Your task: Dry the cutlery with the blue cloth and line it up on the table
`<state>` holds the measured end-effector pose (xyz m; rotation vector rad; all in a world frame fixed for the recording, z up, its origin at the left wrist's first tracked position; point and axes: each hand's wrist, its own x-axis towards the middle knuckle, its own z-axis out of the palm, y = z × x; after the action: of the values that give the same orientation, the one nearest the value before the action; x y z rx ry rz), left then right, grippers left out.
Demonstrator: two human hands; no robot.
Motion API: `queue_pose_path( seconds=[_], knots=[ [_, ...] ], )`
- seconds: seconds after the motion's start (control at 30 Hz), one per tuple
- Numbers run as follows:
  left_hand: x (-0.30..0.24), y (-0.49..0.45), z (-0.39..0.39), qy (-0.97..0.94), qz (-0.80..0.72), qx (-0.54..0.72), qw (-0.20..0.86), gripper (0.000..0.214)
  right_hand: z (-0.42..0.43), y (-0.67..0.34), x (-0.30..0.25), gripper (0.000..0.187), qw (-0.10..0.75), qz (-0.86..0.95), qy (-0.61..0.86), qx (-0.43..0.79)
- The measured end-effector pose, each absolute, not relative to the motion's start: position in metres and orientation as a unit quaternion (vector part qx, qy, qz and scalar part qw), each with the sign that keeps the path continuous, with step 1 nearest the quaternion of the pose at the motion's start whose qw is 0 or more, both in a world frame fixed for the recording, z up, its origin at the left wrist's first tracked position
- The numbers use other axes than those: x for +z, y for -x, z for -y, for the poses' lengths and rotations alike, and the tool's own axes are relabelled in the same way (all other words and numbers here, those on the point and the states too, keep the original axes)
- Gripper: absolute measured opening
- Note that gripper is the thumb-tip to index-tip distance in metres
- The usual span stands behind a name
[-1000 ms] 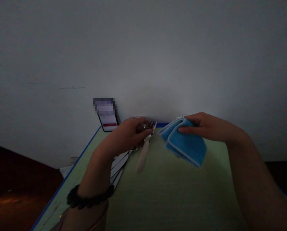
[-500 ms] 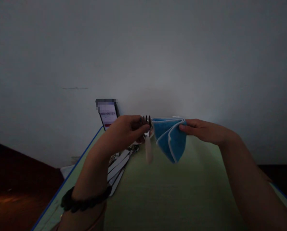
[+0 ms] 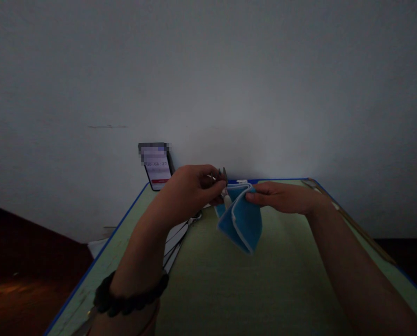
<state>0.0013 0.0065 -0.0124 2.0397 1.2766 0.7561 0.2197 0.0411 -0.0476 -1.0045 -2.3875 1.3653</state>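
A dimly lit room, apparently in a home, is furnished with a green-topped table (image 3: 264,294) edged in blue and set against a plain grey wall (image 3: 208,84) marked by a thin scratch (image 3: 107,126). A phone (image 3: 158,170) is propped at the table's far left, cutlery (image 3: 176,238) is laid nearby, and a folded blue cloth (image 3: 248,224) with pale trim is held above the tabletop. At left, a dark reddish floor (image 3: 23,289) is touched by warm light. Which room is pictured cannot be told.
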Motion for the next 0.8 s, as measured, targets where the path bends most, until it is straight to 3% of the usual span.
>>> queue_pose_path(
  seconds=[0.13,0.33,0.43,0.67,0.8],
  knots=[
    [-0.017,-0.012,-0.007,-0.769,-0.466,0.32,0.298,0.014,-0.038,-0.208,-0.046,0.039,0.114,0.834,0.333,0.425],
    [-0.016,-0.022,-0.006,-0.713,-0.48,0.456,0.231,0.013,-0.033,-0.193,-0.044,0.039,0.229,0.807,0.333,0.43],
    [-0.013,-0.021,-0.005,-0.7,-0.498,0.46,0.224,0.013,-0.03,-0.195,-0.039,0.038,0.257,0.78,0.359,0.443],
    [-0.012,-0.004,-0.004,-0.773,-0.482,0.262,0.317,0.02,-0.025,-0.201,-0.026,0.034,0.133,0.842,0.376,0.363],
    [-0.009,0.001,-0.003,-0.795,-0.487,0.176,0.317,0.018,-0.021,-0.196,-0.023,0.029,0.088,0.878,0.351,0.314]
  ],
)
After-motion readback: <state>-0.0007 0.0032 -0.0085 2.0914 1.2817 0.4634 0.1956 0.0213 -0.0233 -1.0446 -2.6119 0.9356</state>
